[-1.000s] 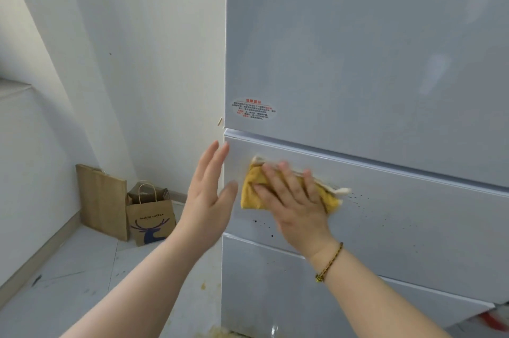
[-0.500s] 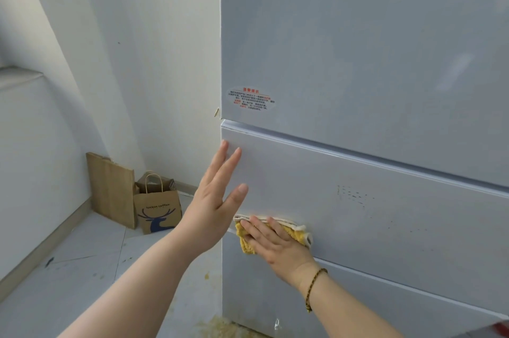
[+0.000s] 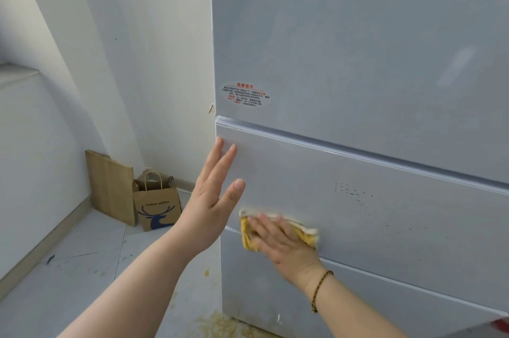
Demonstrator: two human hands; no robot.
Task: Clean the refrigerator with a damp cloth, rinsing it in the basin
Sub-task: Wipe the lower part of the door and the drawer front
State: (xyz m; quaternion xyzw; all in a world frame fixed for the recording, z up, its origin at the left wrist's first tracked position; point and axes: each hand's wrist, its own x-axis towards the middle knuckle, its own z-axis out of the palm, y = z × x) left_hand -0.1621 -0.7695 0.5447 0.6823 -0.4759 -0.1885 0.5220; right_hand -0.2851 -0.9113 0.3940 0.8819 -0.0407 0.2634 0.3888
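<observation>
A pale grey refrigerator (image 3: pixel 358 48) fills the right side, with an upper door and two drawer fronts below. My right hand (image 3: pixel 283 246) presses a folded yellow cloth (image 3: pixel 307 234) flat against the lower edge of the middle drawer front (image 3: pixel 399 213), fingers straight. My left hand (image 3: pixel 212 200) is flat with straight fingers, fingertips on the left edge of that drawer front. Small dark specks (image 3: pixel 352 194) dot the drawer front to the right of the cloth. The basin is out of view.
A brown paper bag (image 3: pixel 157 205) with a deer print and a flat folded brown bag (image 3: pixel 110 186) stand in the floor corner at left. Yellowish grime (image 3: pixel 223 324) lies on the floor tiles at the refrigerator's foot. A white wall is at left.
My right hand has wiped the cloth from the top of the middle drawer front down to its lower edge, then a little rightward. My left hand stays at the drawer's left edge.
</observation>
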